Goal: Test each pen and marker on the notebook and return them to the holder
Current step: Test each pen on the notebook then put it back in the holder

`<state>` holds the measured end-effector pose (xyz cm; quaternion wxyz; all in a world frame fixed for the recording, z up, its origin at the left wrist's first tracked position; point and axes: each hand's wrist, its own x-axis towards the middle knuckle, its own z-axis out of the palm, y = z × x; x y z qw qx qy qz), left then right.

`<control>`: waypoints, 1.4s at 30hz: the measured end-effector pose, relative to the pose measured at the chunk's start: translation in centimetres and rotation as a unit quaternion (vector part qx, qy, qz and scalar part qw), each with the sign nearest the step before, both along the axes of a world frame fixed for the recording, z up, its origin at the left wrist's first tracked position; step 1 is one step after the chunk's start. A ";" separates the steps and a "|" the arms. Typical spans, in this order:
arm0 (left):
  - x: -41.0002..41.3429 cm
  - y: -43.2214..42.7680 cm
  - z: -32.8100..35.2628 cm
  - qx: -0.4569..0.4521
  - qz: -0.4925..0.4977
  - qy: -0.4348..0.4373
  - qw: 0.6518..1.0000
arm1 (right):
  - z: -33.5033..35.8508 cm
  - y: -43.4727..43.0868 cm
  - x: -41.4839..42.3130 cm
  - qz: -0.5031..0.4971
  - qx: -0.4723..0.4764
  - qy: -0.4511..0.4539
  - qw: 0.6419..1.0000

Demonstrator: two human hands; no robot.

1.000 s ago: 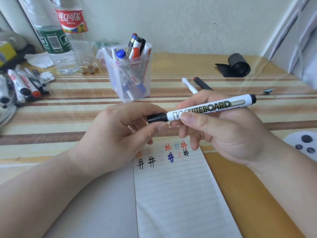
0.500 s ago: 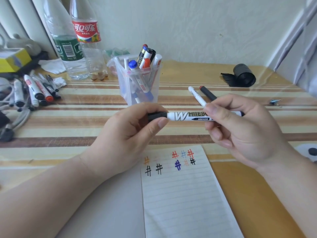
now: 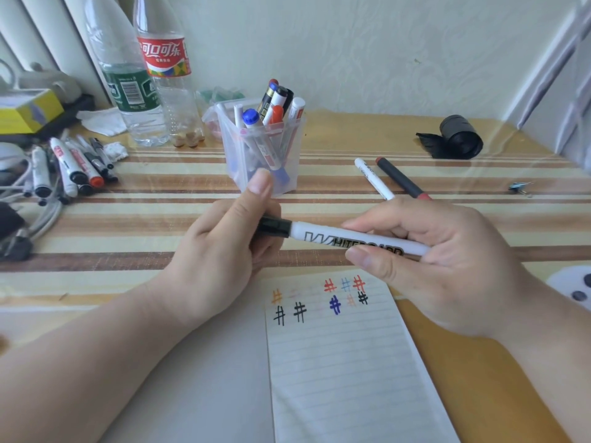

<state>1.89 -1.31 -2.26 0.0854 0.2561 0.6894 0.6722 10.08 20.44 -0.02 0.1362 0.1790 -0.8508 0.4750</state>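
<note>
A white whiteboard marker (image 3: 323,235) lies level between my hands, above the lined notebook (image 3: 348,372), which bears several coloured hash marks near its top. My left hand (image 3: 224,247) grips the marker's black cap (image 3: 274,226), thumb raised. My right hand (image 3: 438,260) pinches the barrel between thumb and fingers; the rear end is hidden in my palm. The cap looks seated on the barrel. Behind my left hand stands the clear plastic holder (image 3: 289,155) with several pens and markers inside.
A white pen (image 3: 372,177) and a dark pen with red ends (image 3: 401,177) lie loose right of the holder. Several markers (image 3: 72,164) lie in a heap at the left with cables. Two bottles (image 3: 153,78) stand at the back, a black roll (image 3: 457,137) at the right.
My right hand slid along the barrel toward its rear and now covers the end. The marker dropped from a tilt to nearly level. My left thumb lifted off the cap.
</note>
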 end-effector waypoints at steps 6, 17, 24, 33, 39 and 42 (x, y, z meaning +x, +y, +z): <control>-0.7 0.1 -0.7 0.029 -0.061 -0.067 0.995 | 0.3 -0.4 0.2 -0.005 -0.010 0.006 1.000; -0.4 0.4 -0.3 0.070 -0.155 -0.144 0.975 | 0.1 -1.5 0.3 0.012 0.060 0.065 0.996; 0.1 0.2 0.1 0.057 -0.111 -0.119 0.985 | -0.2 -2.2 0.3 0.019 0.009 -0.003 1.000; 0.3 -0.3 0.2 -0.074 -0.019 0.075 0.994 | -0.4 -1.1 -1.2 0.034 -0.293 -0.271 0.916; -0.2 -0.1 -0.2 -0.112 0.086 0.160 0.977 | 0.4 0.1 -1.3 0.032 -0.441 -0.261 0.858; -0.3 -0.2 -0.3 -0.098 0.131 0.181 0.970 | 0.8 -0.2 -1.2 -0.005 -0.422 -0.212 0.882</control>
